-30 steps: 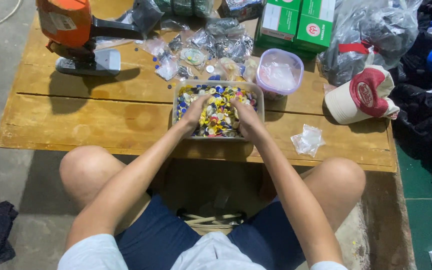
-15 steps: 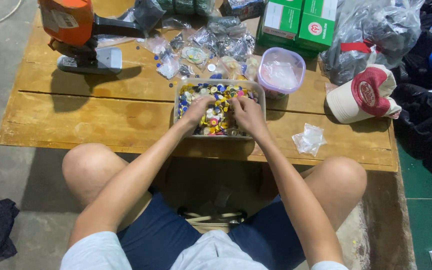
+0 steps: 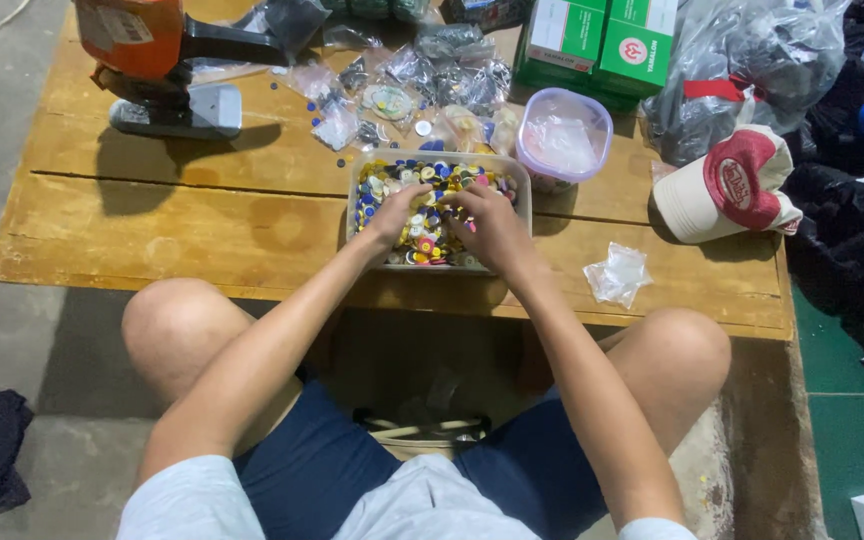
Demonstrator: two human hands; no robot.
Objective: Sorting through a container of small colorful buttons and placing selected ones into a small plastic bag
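Observation:
A clear rectangular plastic tub [image 3: 357, 186] stands on the low wooden table [image 3: 202, 230] in front of me, filled with several small round coloured pieces [image 3: 407, 182], yellow, blue, red and white. Both my hands are inside it. My left hand [image 3: 395, 213] rests on the pieces at the left half, fingers bent into the pile. My right hand [image 3: 490, 222] lies over the right half, fingers curled down among the pieces. The two hands nearly meet at the tub's middle. Whether either hand pinches a piece is hidden.
An orange-and-black press tool [image 3: 157, 60] stands at the table's back left. Small clear bags [image 3: 422, 75] lie behind the tub, beside a round lidded container [image 3: 564, 135] and green boxes [image 3: 597, 40]. A red-and-cream cap [image 3: 727, 185] and a crumpled clear bag [image 3: 619, 273] lie at right.
Both hands have moved from the tub's near corners toward its middle and closer together among the pieces. The view has shifted slightly.

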